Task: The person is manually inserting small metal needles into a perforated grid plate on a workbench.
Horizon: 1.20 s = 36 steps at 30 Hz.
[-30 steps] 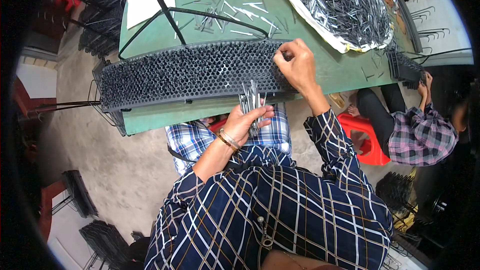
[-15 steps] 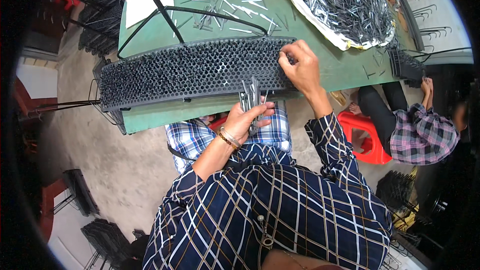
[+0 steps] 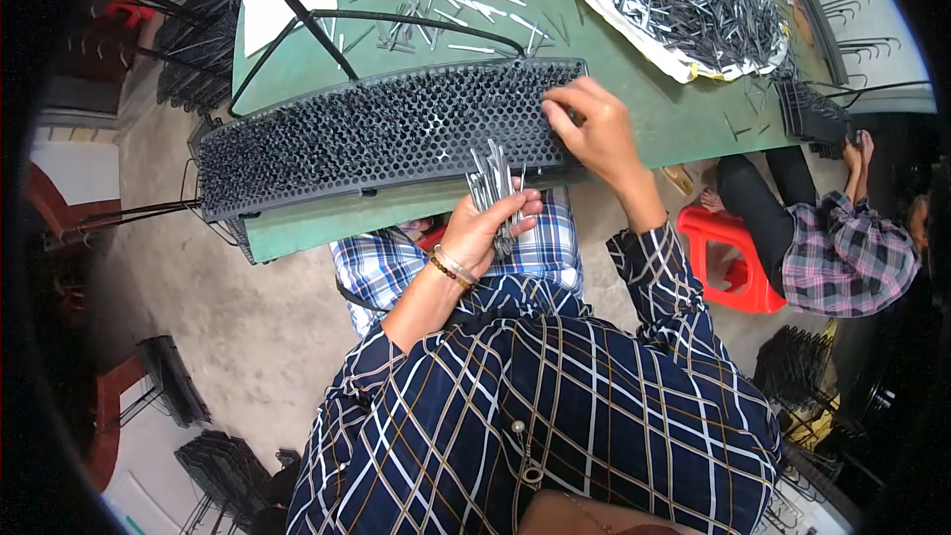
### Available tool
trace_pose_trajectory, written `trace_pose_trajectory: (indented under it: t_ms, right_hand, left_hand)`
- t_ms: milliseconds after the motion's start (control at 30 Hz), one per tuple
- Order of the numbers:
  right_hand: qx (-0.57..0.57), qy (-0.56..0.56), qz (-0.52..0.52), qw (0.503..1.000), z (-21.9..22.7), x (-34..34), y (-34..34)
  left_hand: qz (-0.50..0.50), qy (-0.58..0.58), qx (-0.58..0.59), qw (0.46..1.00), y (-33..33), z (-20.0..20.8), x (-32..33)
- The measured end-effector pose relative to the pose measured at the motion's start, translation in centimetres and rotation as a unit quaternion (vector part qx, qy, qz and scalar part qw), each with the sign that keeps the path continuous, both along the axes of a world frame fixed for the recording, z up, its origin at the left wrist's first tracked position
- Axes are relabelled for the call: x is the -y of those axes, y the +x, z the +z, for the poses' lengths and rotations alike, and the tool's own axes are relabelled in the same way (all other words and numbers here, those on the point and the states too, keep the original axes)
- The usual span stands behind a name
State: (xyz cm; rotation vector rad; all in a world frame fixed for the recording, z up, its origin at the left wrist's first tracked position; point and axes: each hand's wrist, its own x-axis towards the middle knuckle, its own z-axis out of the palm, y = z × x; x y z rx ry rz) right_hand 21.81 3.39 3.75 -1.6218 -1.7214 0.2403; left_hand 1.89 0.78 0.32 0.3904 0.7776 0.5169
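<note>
A long, curved black panel (image 3: 327, 144) full of round holes lies along the near edge of the green table (image 3: 684, 134). Dark pieces fill many holes over its left and middle parts; more bare holes show toward the right. Just below the panel's near edge, my left hand (image 3: 477, 230) is closed round a bundle of thin grey strips (image 3: 490, 178), which point up and away from me. My right hand (image 3: 602, 134) is over the panel's right end, thumb and forefinger curled toward each other; anything between those fingertips is too small to make out.
A white sack (image 3: 654, 45) heaped with similar strips lies at the far right. Loose strips (image 3: 485, 10) are scattered across the table's far side. A black rod frame (image 3: 416, 17) rises behind the panel. Right of me, another person (image 3: 842, 253) sits on a red stool (image 3: 728, 258), handling a dark panel.
My right hand has drawn slightly left and down along the panel's right end, its fingertips shifting a little. My left hand keeps the bundle in nearly the same place. The view has shifted slightly.
</note>
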Motion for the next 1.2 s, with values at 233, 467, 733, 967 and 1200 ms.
trace_pose_trajectory:
  t_ms: [233,467,733,967,1200]
  right_hand:
    - [-0.421,-0.307,0.063,0.851,-0.3,3.9,-2.6]
    - [-0.383,-0.091,-0.067,0.917,1.3,2.9,0.1]
    - [-0.166,0.076,-0.079,0.98,-1.0,-0.6,2.2]
    - [-0.076,0.14,-0.057,0.986,-1.6,-0.8,1.8]
    - [0.043,0.124,-0.067,0.989,-2.2,-0.1,1.1]
  left_hand:
    - [0.004,0.033,0.02,0.999,0.2,0.4,0.1]
    - [-0.022,0.001,-0.014,1.0,0.6,-0.2,0.1]
    - [-0.005,0.0,-0.028,1.0,0.7,-0.4,0.1]
    - [-0.019,0.003,-0.048,0.999,0.5,0.2,0.0]
    - [-0.019,0.025,-0.062,0.998,0.5,0.3,0.1]
